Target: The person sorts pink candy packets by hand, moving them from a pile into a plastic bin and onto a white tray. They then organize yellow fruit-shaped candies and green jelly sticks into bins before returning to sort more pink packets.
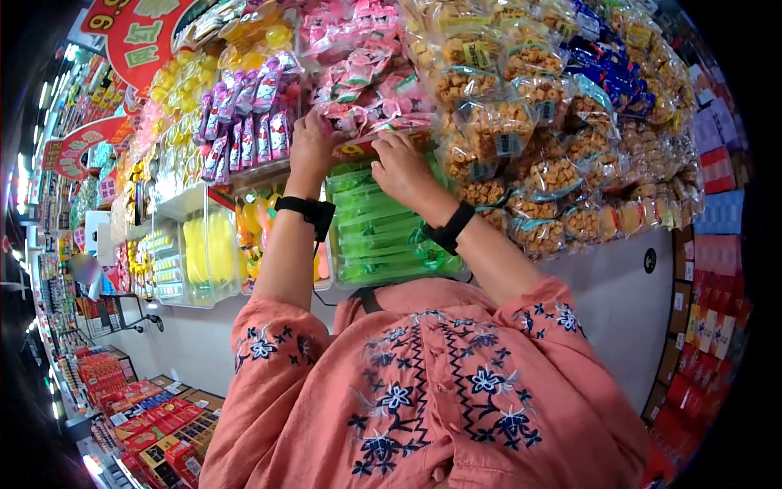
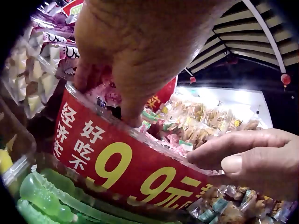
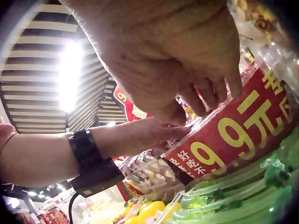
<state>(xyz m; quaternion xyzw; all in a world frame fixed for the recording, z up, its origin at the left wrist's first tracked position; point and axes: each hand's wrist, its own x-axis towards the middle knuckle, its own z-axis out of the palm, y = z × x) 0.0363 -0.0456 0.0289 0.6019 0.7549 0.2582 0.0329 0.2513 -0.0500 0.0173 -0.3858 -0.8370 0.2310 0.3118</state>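
At the far left, yellow packs [image 1: 208, 248] stand in a clear tray, low on the display. Purple packets [image 1: 269, 90] lie above and to the right of them, beside my left hand [image 1: 314, 151]. My left hand reaches over the clear rim [image 2: 156, 148] of a bin, its thumb and fingers spread apart and pointing down among the pink packets [image 1: 371, 69]. A pink packet shows between them, but I cannot tell whether I am pinching it.

The pink packets are heaped in the bin in front of me, behind a red sign [image 2: 119, 163] with yellow numerals that runs along the bin's front. Below the sign lie long green packs [image 1: 387, 228], side by side.

My right hand [image 1: 407, 173] is at the right part of the same rim, palm down. Its fingers are extended close together and rest their tips at the edge, next to the pink packets. Clear bags of brown snacks [image 1: 497, 130] are piled to its right, with dark blue packets [image 1: 607, 69] lying among them higher up.
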